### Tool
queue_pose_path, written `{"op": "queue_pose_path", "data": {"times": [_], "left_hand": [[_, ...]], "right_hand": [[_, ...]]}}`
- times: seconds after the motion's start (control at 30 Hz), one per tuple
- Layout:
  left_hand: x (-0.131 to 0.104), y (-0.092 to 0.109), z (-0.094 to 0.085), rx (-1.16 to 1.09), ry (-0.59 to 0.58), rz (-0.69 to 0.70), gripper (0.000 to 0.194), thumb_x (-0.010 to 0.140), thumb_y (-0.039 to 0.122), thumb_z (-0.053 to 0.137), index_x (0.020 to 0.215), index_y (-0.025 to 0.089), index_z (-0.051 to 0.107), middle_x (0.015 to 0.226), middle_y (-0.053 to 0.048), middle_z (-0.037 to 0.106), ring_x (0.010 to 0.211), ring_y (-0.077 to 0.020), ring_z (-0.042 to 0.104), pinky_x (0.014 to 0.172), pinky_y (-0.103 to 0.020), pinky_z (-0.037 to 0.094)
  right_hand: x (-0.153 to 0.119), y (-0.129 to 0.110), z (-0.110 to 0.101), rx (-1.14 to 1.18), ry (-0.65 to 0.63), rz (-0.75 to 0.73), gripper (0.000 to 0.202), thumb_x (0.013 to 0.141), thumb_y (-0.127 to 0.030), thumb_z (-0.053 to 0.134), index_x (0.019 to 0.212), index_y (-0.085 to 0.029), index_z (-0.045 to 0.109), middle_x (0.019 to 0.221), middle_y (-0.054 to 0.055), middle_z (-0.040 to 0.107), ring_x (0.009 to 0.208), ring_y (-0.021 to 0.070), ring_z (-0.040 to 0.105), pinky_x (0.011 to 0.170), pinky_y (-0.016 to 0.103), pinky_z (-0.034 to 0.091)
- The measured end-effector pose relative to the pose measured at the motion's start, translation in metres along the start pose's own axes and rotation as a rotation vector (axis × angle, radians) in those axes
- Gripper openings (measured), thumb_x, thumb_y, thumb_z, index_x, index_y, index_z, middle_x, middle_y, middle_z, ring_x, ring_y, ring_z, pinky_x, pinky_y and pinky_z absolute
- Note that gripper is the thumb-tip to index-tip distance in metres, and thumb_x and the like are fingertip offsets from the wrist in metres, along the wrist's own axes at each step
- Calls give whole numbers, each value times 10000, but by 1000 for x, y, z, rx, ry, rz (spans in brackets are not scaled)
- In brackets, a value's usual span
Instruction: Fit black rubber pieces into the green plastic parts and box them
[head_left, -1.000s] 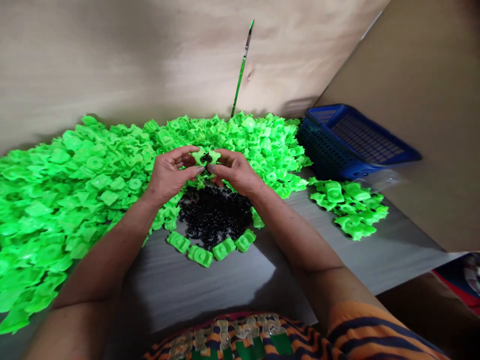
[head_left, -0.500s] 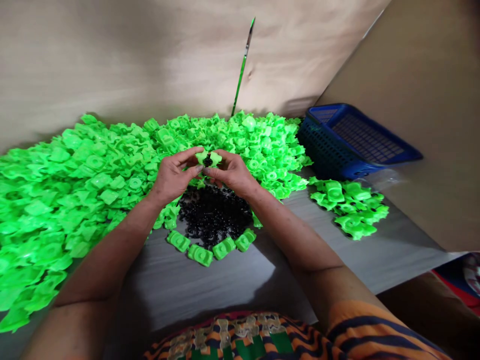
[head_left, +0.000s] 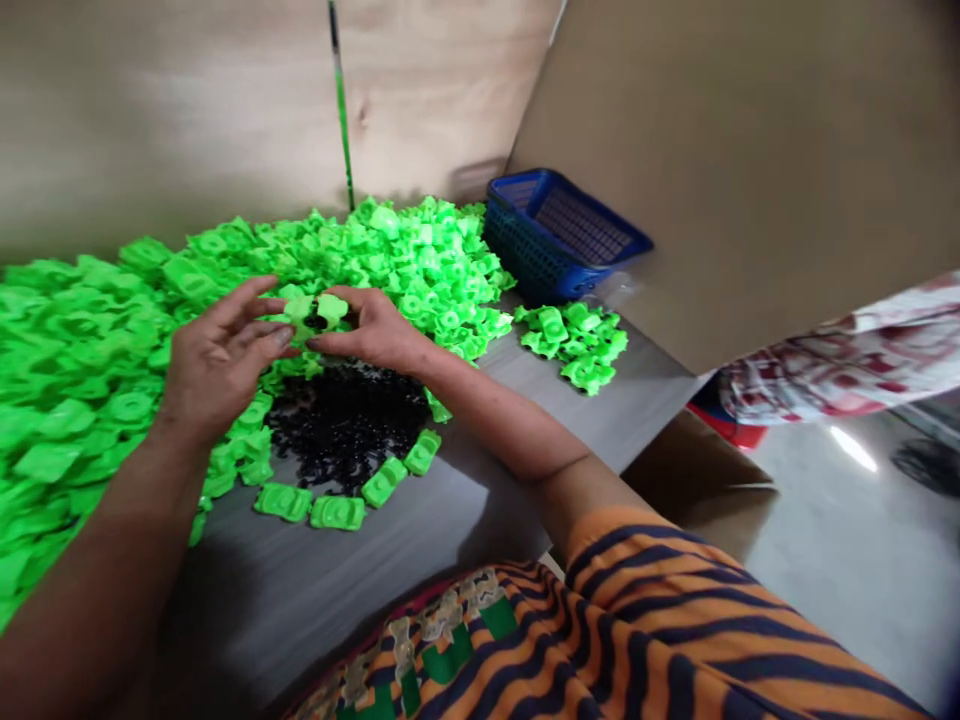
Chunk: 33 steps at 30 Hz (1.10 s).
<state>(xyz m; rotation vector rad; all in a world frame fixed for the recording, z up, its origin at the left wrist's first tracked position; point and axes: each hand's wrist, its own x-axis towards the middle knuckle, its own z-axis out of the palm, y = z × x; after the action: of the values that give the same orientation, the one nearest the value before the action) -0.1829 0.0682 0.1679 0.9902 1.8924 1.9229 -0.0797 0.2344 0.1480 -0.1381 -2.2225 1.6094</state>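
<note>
A bright green plastic toy car body (head_left: 330,311) with black parts at its middle is held above the table. My right hand (head_left: 375,325) pinches its right side between thumb and fingers. At its left edge are the thumb and fingertips of my left hand (head_left: 225,350), with the upper finger lifted off. Below the hands lies a heap of small black plastic parts (head_left: 345,415), too small to make out singly. Several green toy car bodies (head_left: 337,512) sit in a curved row along its near side.
A large pile of green bodies (head_left: 82,350) covers the left and back of the grey table (head_left: 450,510). To the right lies a smaller green cluster (head_left: 577,340), near a blue basket (head_left: 532,240). A thin green brush (head_left: 343,110) stands upright against the wooden wall.
The view has swung right, so the table contents sit further left and more floor shows. Both hands remain at the car body; my left fingers are more spread.
</note>
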Motion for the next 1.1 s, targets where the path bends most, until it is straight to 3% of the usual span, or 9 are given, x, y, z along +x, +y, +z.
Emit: {"op": "queue_pose_path", "data": {"times": [0.13, 0.27, 0.4, 0.53, 0.67, 0.8, 0.93, 1.1], "left_hand": [[-3, 6, 3, 18, 7, -15, 548, 574, 262, 910, 1114, 202, 838, 1003, -54, 827, 857, -230, 759, 664, -338, 678], [-8, 14, 5, -10, -38, -46, 392, 565, 284, 917, 942, 202, 853, 913, -40, 821, 830, -247, 761, 636, -369, 685], [-12, 21, 7, -45, -66, -57, 275, 572, 269, 908, 828, 195, 844, 818, -38, 803, 800, -249, 750, 582, -354, 664], [-16, 28, 7, -59, -60, -53, 218, 562, 234, 873, 773, 193, 835, 780, -38, 791, 753, -235, 731, 565, -356, 654], [-18, 34, 6, -38, -67, -48, 194, 571, 236, 859, 762, 212, 837, 762, -22, 793, 710, -218, 724, 568, -351, 650], [-19, 31, 6, 42, -99, -26, 194, 603, 270, 851, 792, 226, 843, 804, -17, 814, 687, -209, 718, 616, -364, 644], [-25, 25, 11, 158, -225, -77, 341, 593, 376, 869, 901, 231, 854, 884, -42, 839, 761, -243, 735, 792, -449, 644], [-39, 34, 34, 172, -470, -200, 565, 627, 504, 871, 1092, 191, 801, 1032, -103, 824, 993, -300, 748, 1024, -553, 597]], "right_hand": [[-35, -8, -45, -338, 58, 39, 284, 827, -344, 812, 854, -227, 555, 797, -48, 552, 771, 133, 516, 692, 260, 437], [-84, -19, -116, -644, 210, 162, 282, 761, -205, 800, 772, -263, 524, 794, -4, 553, 783, 194, 525, 743, 329, 452], [-129, -25, -189, -1179, 348, 524, 180, 771, -156, 736, 789, -219, 569, 923, 90, 670, 901, 237, 615, 826, 353, 465], [-163, -22, -241, -1299, 431, 853, 153, 844, -200, 703, 988, -149, 697, 1016, 151, 740, 1003, 277, 675, 851, 342, 487], [-176, -13, -262, -1257, 447, 1007, 295, 873, -235, 720, 1135, -100, 746, 1091, 205, 764, 1047, 303, 704, 888, 352, 534], [-181, -4, -264, -1202, 475, 1014, 504, 925, -276, 693, 1373, -47, 682, 1289, 254, 738, 1152, 310, 694, 993, 388, 536], [-191, 7, -266, -1141, 534, 954, 604, 947, -354, 691, 1480, -77, 625, 1373, 234, 710, 1235, 301, 675, 1054, 382, 521], [-201, 24, -278, -1060, 648, 788, 578, 885, -396, 749, 1408, -156, 687, 1310, 166, 743, 1217, 306, 694, 1072, 405, 535]]}}
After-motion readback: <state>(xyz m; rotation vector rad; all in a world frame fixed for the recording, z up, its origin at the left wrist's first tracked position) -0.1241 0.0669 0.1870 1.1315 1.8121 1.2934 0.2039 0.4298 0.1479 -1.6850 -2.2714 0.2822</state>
